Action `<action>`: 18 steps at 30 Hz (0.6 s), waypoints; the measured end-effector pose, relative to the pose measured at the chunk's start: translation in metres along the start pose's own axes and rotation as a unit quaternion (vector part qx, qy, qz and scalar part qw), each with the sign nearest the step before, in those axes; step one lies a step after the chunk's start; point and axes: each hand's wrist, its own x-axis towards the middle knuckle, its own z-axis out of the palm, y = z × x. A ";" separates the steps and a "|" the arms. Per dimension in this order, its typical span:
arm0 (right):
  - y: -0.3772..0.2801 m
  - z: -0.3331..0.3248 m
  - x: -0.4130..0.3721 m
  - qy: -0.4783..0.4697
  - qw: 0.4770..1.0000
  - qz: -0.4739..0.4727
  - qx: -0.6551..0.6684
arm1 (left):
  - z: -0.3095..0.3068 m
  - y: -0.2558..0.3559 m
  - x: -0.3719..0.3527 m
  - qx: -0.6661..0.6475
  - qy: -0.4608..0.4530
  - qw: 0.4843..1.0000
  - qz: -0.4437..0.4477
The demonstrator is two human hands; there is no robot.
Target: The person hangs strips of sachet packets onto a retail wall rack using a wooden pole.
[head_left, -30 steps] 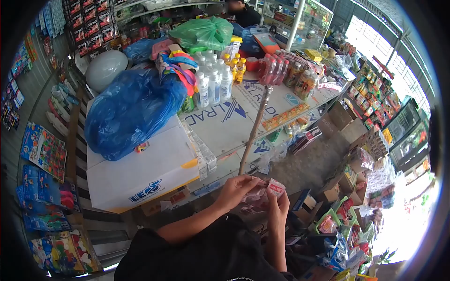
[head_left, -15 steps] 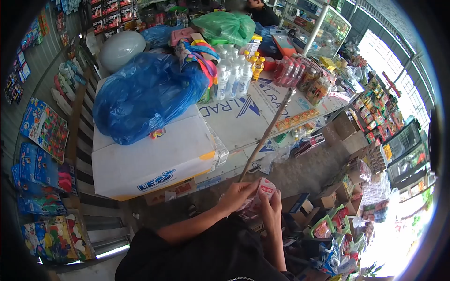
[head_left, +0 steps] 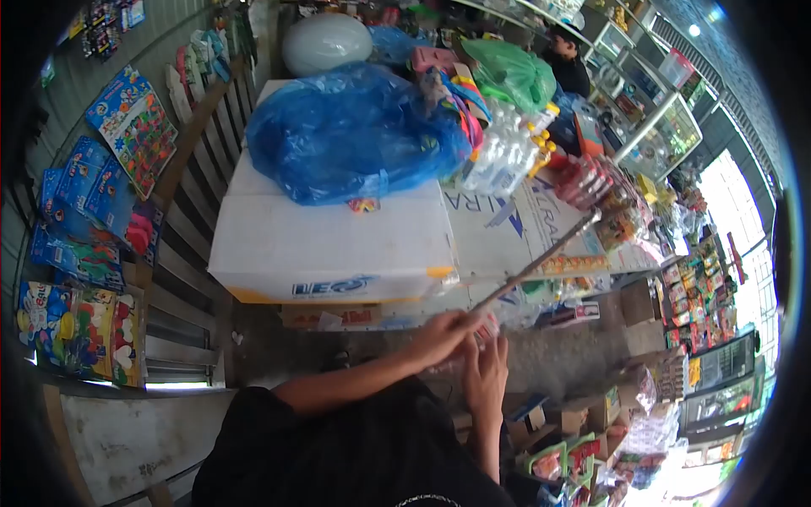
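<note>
**Small packet held between both hands, its opening hidden from us**

We hold a small red-and-white packet (head_left: 487,328) in front of our dark top, off the near edge of the counter (head_left: 477,249). Our left hand (head_left: 448,336) reaches across from the side, its fingers curled in and closed on the packet. Our right hand (head_left: 485,380) comes up from below, with fingers pointing upward and their tips pinching the packet's lower part. A long stick (head_left: 541,266) slants up and away over the counter from our left hand; its near end seems to be caught in that grip, though our knuckles cover the spot.

As for how far things stand, the packet is in hand and both hands meet on it. We cannot tell whether it is sealed or torn, and nothing from inside it shows. It is not set down anywhere.

Beyond our hands, a big blue plastic bag (head_left: 338,139) lies on the white box (head_left: 329,245). Clear bottles (head_left: 500,152) stand to the right of the bag, with red bottles (head_left: 583,182) farther along and a green bag (head_left: 515,76) behind them. Another person (head_left: 568,68) is at the far side, well apart from us.
</note>
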 end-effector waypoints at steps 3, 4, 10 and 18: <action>-0.015 -0.006 0.005 -0.036 0.997 -0.005 -0.065 | -0.013 0.021 -0.004 -0.031 -0.004 0.998 -0.059; -0.011 -0.002 0.009 0.009 0.994 -0.061 -0.093 | -0.016 0.022 -0.001 -0.025 -0.017 0.998 -0.060; -0.022 -0.011 0.031 -0.042 0.993 -0.099 -0.056 | -0.030 0.042 -0.014 0.028 0.050 0.998 -0.027; -0.021 0.004 0.038 -0.060 0.981 -0.183 -0.014 | -0.033 0.040 -0.023 0.069 0.142 0.986 0.048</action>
